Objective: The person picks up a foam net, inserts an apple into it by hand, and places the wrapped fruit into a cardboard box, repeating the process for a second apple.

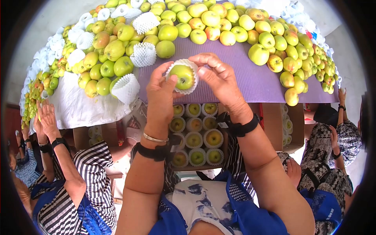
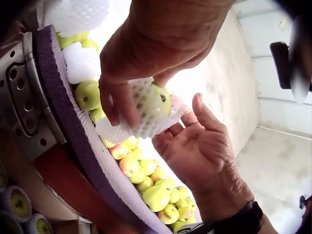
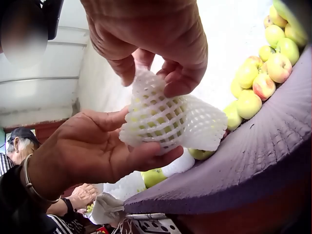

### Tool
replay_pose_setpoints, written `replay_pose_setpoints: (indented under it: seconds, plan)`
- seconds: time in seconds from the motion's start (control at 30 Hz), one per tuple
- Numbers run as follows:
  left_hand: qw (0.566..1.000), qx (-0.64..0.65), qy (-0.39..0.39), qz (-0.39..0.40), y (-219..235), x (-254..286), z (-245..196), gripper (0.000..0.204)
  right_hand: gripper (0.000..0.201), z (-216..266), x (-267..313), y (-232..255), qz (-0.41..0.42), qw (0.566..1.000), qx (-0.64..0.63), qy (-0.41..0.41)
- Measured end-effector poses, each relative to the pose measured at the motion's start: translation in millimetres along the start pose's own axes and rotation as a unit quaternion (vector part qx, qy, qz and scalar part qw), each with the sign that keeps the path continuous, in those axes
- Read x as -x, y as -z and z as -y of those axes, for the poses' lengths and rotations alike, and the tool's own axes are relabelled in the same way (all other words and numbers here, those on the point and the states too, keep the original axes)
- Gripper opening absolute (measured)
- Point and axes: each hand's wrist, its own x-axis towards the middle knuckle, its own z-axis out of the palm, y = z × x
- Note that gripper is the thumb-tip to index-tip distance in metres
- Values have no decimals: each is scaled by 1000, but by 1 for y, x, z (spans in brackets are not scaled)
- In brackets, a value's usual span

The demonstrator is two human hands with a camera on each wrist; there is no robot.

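A green apple sits inside a white foam net, its stem end showing at the opening in the head view. My left hand holds the netted apple, thumb on the near side and fingers around it. On the other side, my right hand pinches the net's rim with thumb and fingers. The right wrist view shows the net stretched over the apple, with the right fingers at its upper edge and the left hand beneath.
Heaped apples and loose foam nets cover much of the purple-topped table. Below its edge stands a box of netted apples. Other people's hands are at the left, and another box is at the right.
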Motion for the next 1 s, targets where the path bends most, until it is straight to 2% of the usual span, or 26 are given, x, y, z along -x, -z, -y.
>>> replay_pose_setpoints:
  seconds: [0.03,0.13,0.23,0.33,0.43,0.53,0.57,0.67,0.77,0.87,1.0]
  plan:
    - [1000,6,1,-1,0,0,-2,31,24,-2,-1,1,-2,999,-34,1]
    - [998,47,14,26,2,0,-3,33,24,-10,-1,-1,-7,990,119,75]
    - [985,148,34,87,2,-1,-1,39,23,-8,0,-6,8,954,251,166]
    - [995,79,-5,62,1,-1,7,42,20,-1,4,-12,36,956,223,187]
    - [993,97,27,61,-6,2,0,42,16,0,-2,1,-61,996,7,65]
    - [979,194,22,58,-9,2,-4,38,17,4,-9,17,-200,979,13,-40]
    - [976,205,25,64,-9,2,-4,38,23,2,-9,22,-198,978,37,-50]
    - [971,220,38,84,-9,2,-2,36,22,4,-8,23,-182,977,31,-108]
    - [969,214,68,108,-7,0,1,35,15,-13,-9,30,-108,988,83,-78]
    - [963,223,102,116,-4,-3,4,39,10,-13,-9,25,-127,991,26,-34]
    - [966,212,112,97,-4,-3,7,45,9,-2,-7,24,-101,993,-27,-60]
